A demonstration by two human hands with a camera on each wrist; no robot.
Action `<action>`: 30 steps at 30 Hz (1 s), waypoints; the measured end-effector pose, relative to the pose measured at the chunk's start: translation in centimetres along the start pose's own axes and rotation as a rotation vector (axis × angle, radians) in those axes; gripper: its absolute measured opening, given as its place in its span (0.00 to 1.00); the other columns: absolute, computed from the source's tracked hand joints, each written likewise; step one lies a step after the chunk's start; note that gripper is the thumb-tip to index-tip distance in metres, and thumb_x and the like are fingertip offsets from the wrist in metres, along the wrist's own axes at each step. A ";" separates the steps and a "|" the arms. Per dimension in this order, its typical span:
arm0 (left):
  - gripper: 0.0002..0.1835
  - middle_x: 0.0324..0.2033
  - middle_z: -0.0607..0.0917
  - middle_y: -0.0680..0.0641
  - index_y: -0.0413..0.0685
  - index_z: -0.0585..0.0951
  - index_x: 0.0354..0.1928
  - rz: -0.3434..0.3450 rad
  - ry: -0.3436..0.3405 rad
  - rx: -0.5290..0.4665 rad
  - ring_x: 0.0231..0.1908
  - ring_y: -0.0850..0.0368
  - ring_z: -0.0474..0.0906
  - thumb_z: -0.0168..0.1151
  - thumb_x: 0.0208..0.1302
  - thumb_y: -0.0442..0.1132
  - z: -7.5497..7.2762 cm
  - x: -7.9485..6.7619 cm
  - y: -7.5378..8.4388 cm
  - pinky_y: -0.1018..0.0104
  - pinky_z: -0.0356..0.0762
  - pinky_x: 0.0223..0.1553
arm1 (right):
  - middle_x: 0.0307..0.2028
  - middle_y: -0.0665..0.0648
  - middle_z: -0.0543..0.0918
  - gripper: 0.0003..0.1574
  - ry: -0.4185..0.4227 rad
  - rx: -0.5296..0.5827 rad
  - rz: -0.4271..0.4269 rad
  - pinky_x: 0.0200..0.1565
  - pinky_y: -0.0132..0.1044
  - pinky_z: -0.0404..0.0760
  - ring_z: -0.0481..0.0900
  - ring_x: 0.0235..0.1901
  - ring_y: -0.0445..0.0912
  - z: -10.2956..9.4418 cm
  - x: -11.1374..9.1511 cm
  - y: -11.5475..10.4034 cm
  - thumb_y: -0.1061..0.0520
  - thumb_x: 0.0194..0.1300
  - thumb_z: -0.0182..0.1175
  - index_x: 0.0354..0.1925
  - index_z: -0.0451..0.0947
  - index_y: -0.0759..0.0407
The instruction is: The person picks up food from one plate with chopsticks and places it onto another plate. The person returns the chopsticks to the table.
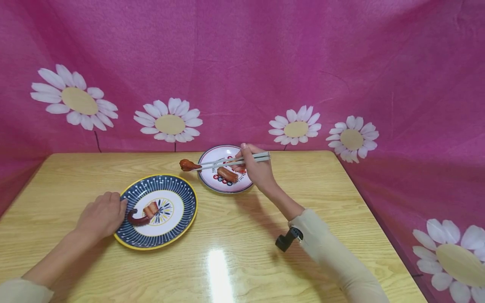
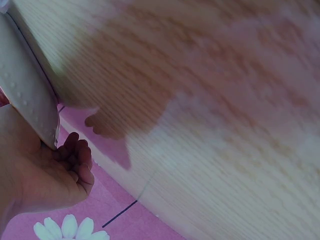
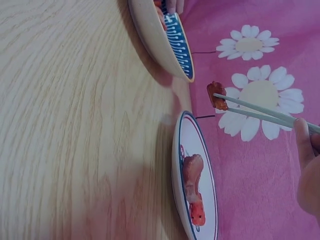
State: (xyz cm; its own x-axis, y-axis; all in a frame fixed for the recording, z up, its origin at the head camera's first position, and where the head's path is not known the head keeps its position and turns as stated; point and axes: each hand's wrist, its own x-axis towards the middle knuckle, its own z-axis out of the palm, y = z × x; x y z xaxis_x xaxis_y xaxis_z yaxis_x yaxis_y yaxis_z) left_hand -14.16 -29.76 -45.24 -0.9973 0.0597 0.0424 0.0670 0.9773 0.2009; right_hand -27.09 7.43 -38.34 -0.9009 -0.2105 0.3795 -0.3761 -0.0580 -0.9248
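1. Gripping a pair of slim, pale grey chopsticks [image 3: 272, 113], the right hand [image 1: 259, 170] on my feed had its fingers curled round them.
2. The glossy reddish-brown drumstick [image 1: 187, 165] sat between their tips, in the air just left of the small round white plate with dark and red rim lines [image 1: 206, 175].
3. On that plate I saw a brown, curved sausage [image 1: 228, 174] and, from the right wrist, a red piece with dark specks [image 3: 197, 213].
4. The left hand [image 1: 102, 214] held the left rim of the large round plate with a blue patterned band and yellow edge [image 1: 185, 198], its fingers bent in; I could not tell how firmly.
5. A dark red, hooked piece [image 1: 140, 220] lay there, touching a striped brown-and-cream meat chunk [image 1: 150, 209].
6. Both plates stood on the light wood-grain table [image 1: 265, 269], before a magenta cloth printed with white daisies [image 1: 242, 75].
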 end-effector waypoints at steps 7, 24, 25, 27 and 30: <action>0.17 0.34 0.75 0.30 0.24 0.70 0.39 0.000 0.010 -0.002 0.37 0.35 0.74 0.46 0.74 0.38 0.0 -0.1 -0.1 0.38 0.73 0.37 | 0.24 0.71 0.82 0.23 0.018 -0.041 -0.022 0.28 0.44 0.84 0.82 0.19 0.43 -0.4 -0.4 -1.9 0.64 0.78 0.46 0.31 0.75 0.82; 0.17 0.33 0.75 0.30 0.25 0.71 0.37 0.010 0.018 -0.008 0.37 0.34 0.74 0.46 0.74 0.38 0.2 0.0 -0.3 0.37 0.73 0.37 | 0.27 0.77 0.80 0.23 0.072 -0.080 -0.001 0.29 0.43 0.84 0.84 0.23 0.55 -1.8 -0.8 -1.6 0.63 0.78 0.47 0.32 0.75 0.82; 0.17 0.34 0.75 0.30 0.25 0.70 0.38 0.008 0.014 -0.009 0.37 0.34 0.74 0.46 0.75 0.39 0.2 0.0 -0.2 0.37 0.73 0.37 | 0.26 0.74 0.81 0.23 0.073 -0.083 0.001 0.29 0.42 0.84 0.84 0.22 0.53 -1.8 -0.8 -1.6 0.63 0.78 0.47 0.31 0.75 0.81; 0.18 0.34 0.75 0.29 0.25 0.70 0.38 0.007 0.015 -0.011 0.38 0.33 0.74 0.46 0.75 0.39 0.2 0.0 -0.2 0.37 0.73 0.38 | 0.25 0.70 0.81 0.22 0.078 -0.085 0.004 0.29 0.40 0.84 0.84 0.22 0.49 -1.8 -0.8 -1.5 0.63 0.78 0.48 0.31 0.76 0.81; 0.18 0.35 0.75 0.29 0.25 0.71 0.38 0.009 0.021 -0.009 0.38 0.32 0.74 0.46 0.74 0.39 0.3 0.0 -0.2 0.36 0.73 0.38 | 0.24 0.69 0.82 0.22 0.079 -0.099 0.003 0.28 0.38 0.84 0.83 0.21 0.47 -1.9 -0.8 -1.5 0.63 0.78 0.48 0.31 0.76 0.80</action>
State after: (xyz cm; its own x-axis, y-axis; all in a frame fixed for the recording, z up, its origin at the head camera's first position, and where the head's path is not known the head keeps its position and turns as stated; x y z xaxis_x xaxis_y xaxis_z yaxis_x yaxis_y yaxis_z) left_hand -14.17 -29.86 -45.57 -0.9959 0.0637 0.0648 0.0760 0.9750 0.2088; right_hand -26.20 9.56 -37.24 -0.9147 -0.1326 0.3817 -0.3897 0.0395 -0.9201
